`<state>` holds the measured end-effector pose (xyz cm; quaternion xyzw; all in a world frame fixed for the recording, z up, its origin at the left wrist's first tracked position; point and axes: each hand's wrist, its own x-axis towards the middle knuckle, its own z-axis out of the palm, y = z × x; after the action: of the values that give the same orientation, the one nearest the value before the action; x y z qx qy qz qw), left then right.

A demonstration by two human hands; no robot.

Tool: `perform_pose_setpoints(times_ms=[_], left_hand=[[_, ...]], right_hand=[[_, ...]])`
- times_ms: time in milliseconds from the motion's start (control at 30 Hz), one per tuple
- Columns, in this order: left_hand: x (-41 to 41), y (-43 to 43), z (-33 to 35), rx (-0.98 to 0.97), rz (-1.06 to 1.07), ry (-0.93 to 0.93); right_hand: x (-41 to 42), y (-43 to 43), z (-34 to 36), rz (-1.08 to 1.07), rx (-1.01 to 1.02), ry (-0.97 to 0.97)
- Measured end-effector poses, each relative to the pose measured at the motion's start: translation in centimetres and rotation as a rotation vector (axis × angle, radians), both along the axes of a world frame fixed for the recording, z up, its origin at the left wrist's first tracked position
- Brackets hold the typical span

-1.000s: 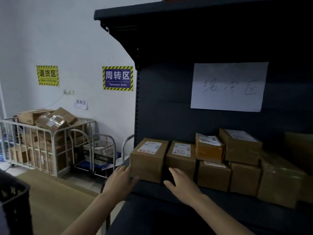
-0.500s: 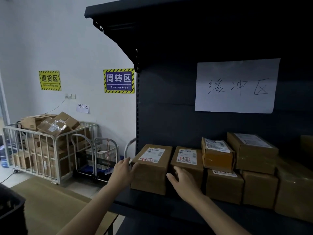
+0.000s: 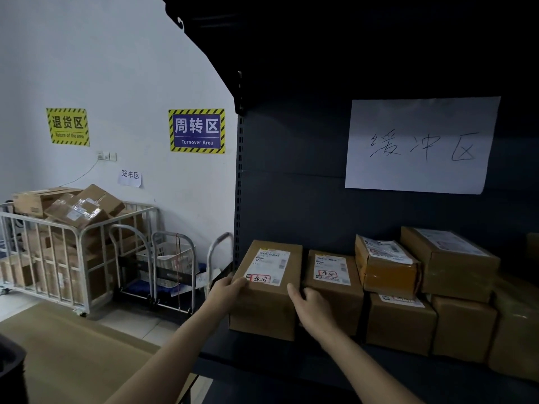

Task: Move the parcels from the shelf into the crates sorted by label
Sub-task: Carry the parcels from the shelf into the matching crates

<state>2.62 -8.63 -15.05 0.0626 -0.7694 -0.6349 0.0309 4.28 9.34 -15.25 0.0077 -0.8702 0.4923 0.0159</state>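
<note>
Clasping the leftmost parcel (image 3: 264, 298) from both sides, the left hand (image 3: 229, 290) wraps its near left corner, thumb on top. The right hand (image 3: 313, 309) grips its right side, fingers tucked into the gap beside the second parcel (image 3: 332, 284) at 3 o'clock. The held parcel is at the left end of the shelf (image 3: 291, 363). At 1 o'clock a handwritten paper sheet (image 3: 420, 147) hangs on the back panel. Far off at 9 o'clock a cage cart (image 3: 58, 252) holds boxes, and a Turnover Area sign (image 3: 197, 131) hangs at 11.
</note>
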Motion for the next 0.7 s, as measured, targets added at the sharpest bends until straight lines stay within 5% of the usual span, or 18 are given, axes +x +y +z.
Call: perform_pose_setpoints(times_ms=[167, 367, 700], left_hand=[[2.8, -2.7, -1.6, 0.034, -0.146, 0.162], [4.2, -3.8, -2.7, -0.168, -0.098, 0.330], [3.9, -4.3, -5.1, -0.399, 0.057, 0.227]], right_hand=[[1.9, -0.6, -1.0, 0.106, -0.087, 0.093], [2.0, -2.3, -2.4, 0.121, -0.067, 0.165], [1.1, -5.4, -4.5, 0.069, 0.127, 0.141]])
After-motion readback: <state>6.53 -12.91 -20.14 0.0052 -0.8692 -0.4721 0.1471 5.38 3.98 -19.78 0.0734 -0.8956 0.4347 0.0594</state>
